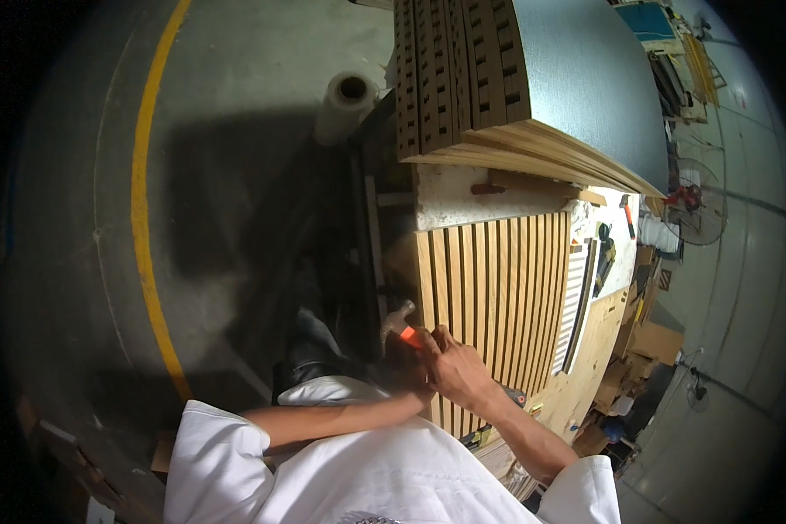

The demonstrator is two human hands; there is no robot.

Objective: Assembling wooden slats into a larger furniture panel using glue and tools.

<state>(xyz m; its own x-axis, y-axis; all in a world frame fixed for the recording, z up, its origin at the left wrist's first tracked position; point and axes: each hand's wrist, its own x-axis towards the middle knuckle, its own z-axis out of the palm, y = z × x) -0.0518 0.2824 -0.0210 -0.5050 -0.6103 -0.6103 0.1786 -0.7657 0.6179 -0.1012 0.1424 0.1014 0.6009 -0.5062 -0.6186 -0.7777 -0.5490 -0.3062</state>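
A claw hammer [400, 320] with a metal head and an orange neck points up and left over the near left edge of a slatted wood panel [498, 288]. My right hand [457, 371] is closed around its handle, just below the orange part. My left hand [424, 381] is beside and partly under the right one, at the panel's edge. It is dark and blurred, so its fingers do not show. A dark grip end with an orange spot [516, 397] sticks out by my right wrist; I cannot tell whether it belongs to the hammer.
Beyond the panel stands a tall stack of slatted boards [463, 79] on the workbench [445, 196]. Right of the panel lie white strips [573, 297] and a dark-green tool [604, 253]. A plastic film roll [345, 105] stands on the floor, and a fan [694, 199] stands far right.
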